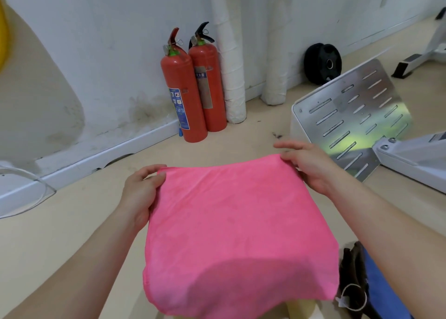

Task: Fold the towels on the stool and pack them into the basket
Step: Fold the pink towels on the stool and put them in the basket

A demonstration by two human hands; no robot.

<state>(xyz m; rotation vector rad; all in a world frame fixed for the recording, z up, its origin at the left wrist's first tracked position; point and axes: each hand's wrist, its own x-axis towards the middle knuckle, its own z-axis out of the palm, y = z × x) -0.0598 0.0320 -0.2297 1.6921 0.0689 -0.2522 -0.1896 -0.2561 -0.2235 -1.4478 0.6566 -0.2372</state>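
1. The pink towel [239,227] hangs spread in front of the person, held by its two far corners above a pale stool [301,309], of which only a sliver shows beneath the lower hem.
2. The left hand [140,193] pinches the far left corner between thumb and fingers; the right hand [309,166] grasps the far right corner, its index finger extended free of the cloth.
3. Judged step: the first fold. To do it well, keep the top edge taut and level, then bring the held corners to meet the opposite hem squarely, so the edges align before the crease is pressed.
4. The basket is not in view; a dark and blue bundle [366,282] lies just right of the towel, its nature unclear.
5. The floor [72,234] is pale beige and smooth. Two red fire extinguishers [193,89] stand against the stained white wall [96,41], beside wrapped white pipes [231,65].
6. A slotted metal plate [350,111] on a white frame lies at right, a black weight plate [322,63] beyond it.
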